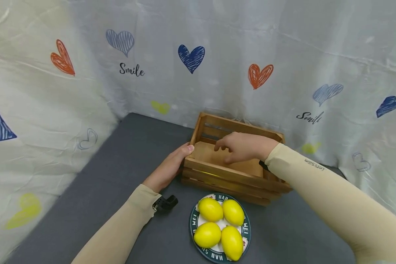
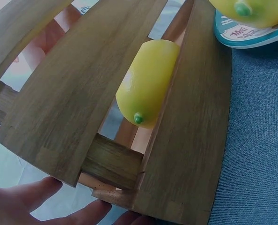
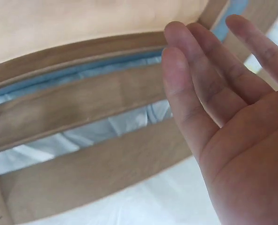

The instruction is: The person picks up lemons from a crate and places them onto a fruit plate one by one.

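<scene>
A slatted wooden crate (image 1: 227,175) stands near the back of the table. My left hand (image 1: 168,165) grips its left end, the thumb over the rim and the fingers against the outside. Inside the crate, my right hand (image 1: 242,145) hovers over the pale bottom with loosely bent fingers and nothing held, as the right wrist view also shows. Through the side slats in the left wrist view, a lemon (image 2: 148,84) is visible in the crate; the front wall mostly hides it from the head view. Several lemons (image 1: 210,209) lie on a round plate (image 1: 192,223) before the crate.
The table has a dark grey cover (image 1: 118,183). A white curtain (image 1: 217,33) printed with hearts hangs close behind the crate and along the left side. A black wristband (image 1: 166,202) is on the left wrist.
</scene>
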A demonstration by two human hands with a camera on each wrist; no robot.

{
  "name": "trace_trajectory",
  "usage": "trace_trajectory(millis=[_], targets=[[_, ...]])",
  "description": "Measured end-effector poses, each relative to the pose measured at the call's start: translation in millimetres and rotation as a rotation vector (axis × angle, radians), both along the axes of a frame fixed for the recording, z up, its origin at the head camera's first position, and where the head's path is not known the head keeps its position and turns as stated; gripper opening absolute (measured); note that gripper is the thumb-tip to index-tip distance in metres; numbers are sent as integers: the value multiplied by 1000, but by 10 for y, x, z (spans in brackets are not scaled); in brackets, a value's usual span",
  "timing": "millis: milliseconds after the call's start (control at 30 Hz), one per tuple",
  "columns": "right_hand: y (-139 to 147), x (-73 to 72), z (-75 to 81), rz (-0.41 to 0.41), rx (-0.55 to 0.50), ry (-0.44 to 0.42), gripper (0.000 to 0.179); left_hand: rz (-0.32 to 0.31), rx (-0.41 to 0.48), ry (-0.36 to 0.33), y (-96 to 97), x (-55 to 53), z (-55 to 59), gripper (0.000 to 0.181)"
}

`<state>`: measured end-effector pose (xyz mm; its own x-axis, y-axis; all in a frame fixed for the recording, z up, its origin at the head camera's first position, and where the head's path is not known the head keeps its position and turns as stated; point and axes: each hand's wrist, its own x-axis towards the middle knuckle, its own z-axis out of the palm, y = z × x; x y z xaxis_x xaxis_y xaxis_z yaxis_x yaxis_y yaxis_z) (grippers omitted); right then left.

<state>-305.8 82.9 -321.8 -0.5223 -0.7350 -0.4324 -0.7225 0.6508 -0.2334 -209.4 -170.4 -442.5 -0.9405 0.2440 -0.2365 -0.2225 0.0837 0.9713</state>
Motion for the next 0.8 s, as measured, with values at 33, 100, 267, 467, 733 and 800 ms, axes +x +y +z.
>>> trace_trajectory(millis=[33, 100, 267, 467, 733, 800], targets=[[-33, -15, -27, 15, 5, -10, 48, 9, 0, 1, -3, 0, 2, 88], [-106, -35, -81, 33, 22, -35, 49, 19, -5, 1, -8, -1, 7, 88], [-254, -38, -204, 63, 57, -97, 48, 13, -18, -2, 0, 0, 20, 88], [-354, 6, -280, 96, 65, -113, 43, 22, -14, -5, 32, 2, 51, 89], [-439, 16, -380, 72, 92, -223, 49, 30, -25, 2, 18, 8, 47, 88], [-447, 5, -405, 69, 92, -248, 50, 32, -32, 1, 10, 11, 41, 89]])
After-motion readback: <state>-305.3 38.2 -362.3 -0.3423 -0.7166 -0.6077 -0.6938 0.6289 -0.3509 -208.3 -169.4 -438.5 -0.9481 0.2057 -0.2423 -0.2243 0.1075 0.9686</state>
